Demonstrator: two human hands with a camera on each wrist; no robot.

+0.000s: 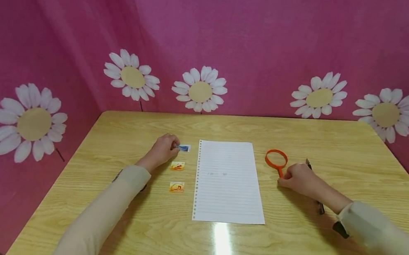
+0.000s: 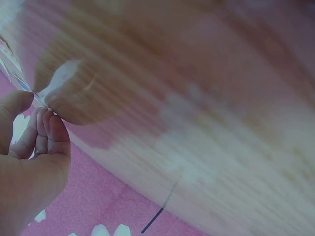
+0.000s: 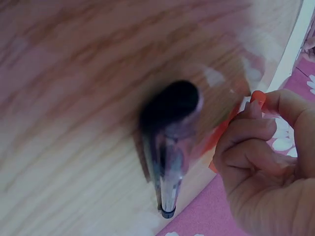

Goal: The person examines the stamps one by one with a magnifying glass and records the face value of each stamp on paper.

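Note:
My left hand (image 1: 161,150) pinches the left edge of a small blue stamp (image 1: 185,148), which lies at the top of a column of three. In the left wrist view, thumb and fingertips meet at the thin edge of this stamp (image 2: 39,100). Below it are two yellow-and-red stamps, a middle one (image 1: 177,166) and a lower one (image 1: 176,187). On the right, my right hand (image 1: 301,180) grips the handle end of an orange-red magnifying glass (image 1: 280,171), its round frame pointing away from me. The right wrist view shows the handle tip (image 3: 258,98) between thumb and curled fingers.
A lined, hole-punched sheet of paper (image 1: 226,200) with faint writing lies between the hands. A pen (image 1: 320,208), partly hidden, lies under the right forearm. The wooden table (image 1: 155,238) meets a pink flowered curtain (image 1: 258,46) at its back edge.

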